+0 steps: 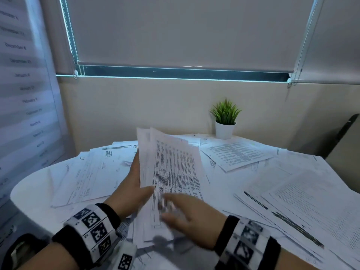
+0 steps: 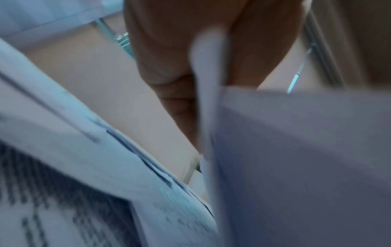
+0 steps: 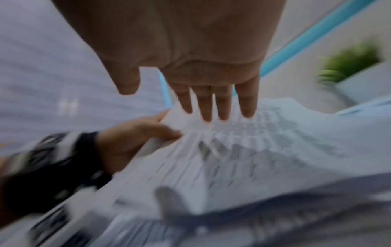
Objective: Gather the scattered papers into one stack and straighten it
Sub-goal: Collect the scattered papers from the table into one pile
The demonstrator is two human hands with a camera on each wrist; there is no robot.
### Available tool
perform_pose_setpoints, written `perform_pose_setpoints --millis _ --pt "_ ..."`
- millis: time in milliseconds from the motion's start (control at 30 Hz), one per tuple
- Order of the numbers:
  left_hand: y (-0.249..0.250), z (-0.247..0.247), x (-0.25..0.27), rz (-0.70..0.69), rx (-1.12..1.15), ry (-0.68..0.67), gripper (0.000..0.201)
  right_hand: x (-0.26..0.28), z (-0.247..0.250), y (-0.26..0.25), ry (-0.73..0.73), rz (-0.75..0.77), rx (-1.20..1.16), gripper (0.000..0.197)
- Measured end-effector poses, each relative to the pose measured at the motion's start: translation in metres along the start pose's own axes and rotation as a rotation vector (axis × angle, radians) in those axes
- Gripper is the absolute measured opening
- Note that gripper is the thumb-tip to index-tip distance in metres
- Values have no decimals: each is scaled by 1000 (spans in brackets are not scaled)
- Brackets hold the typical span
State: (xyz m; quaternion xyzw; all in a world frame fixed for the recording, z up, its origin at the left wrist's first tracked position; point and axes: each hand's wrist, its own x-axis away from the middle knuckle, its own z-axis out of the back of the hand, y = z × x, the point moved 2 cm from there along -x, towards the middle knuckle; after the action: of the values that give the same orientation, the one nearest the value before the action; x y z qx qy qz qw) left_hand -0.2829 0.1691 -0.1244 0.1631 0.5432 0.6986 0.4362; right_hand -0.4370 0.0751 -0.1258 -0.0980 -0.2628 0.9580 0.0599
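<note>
The left hand grasps a tilted sheaf of papers above the bench, amid scattered sheets. The right hand, fingers straight, hovers over its near end.

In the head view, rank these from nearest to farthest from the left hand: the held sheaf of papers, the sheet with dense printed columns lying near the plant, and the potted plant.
1. Held sheaf of papers: gripped by the left hand.
2. Sheet with dense printed columns: flat on the table, far right of the sheaf.
3. Potted plant: by the wall, beyond that sheet.
</note>
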Motion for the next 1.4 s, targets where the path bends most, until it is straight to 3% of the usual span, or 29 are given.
perform_pose_setpoints --millis 133,233,300,367,400,467,533,600,700,767,867,1000,1067,1200,1267,1400 --pt "10 7 -5 -62 -47 -10 103 -2 38 45 384 -349 -338 98" --pt "14 17 -9 -68 41 -5 85 -3 52 90 544 -511 -650 118" --pt "9 23 -11 -23 97 -9 66 -3 51 110 499 -547 -873 101" --pt "1 22 -13 33 129 11 51 0 48 117 395 -579 -995 59" --pt "-4 21 -14 56 146 45 46 -1 45 119 355 -580 -1030 47" --pt "-12 13 -13 128 216 101 33 -2 43 123 372 -542 -1057 40" --pt "-20 2 -12 234 406 61 28 -7 44 123 442 -539 -983 36" --pt "-31 -7 -10 340 585 -41 35 -14 46 127 503 -556 -910 34" --pt "-51 -16 -7 389 455 -180 76 -23 47 131 548 -574 -895 25" --pt "-59 -21 -8 394 367 -182 56 -23 50 127 518 -580 -783 21" --pt "-65 -24 -11 445 360 -151 31 -8 63 130 389 -615 -624 22" --pt "-71 -26 -9 428 322 -165 43 32 102 156 196 -744 -100 35" --pt "-73 -26 -5 437 352 -135 37 50 115 168 109 -848 145 47" --pt "-73 -27 -1 409 389 -109 35 74 114 175 -164 -984 390 75" --pt "-72 -27 -1 408 405 -101 31 78 106 174 -248 -973 436 67" --pt "-68 -30 1 414 400 -80 31 79 95 173 -268 -959 488 52"
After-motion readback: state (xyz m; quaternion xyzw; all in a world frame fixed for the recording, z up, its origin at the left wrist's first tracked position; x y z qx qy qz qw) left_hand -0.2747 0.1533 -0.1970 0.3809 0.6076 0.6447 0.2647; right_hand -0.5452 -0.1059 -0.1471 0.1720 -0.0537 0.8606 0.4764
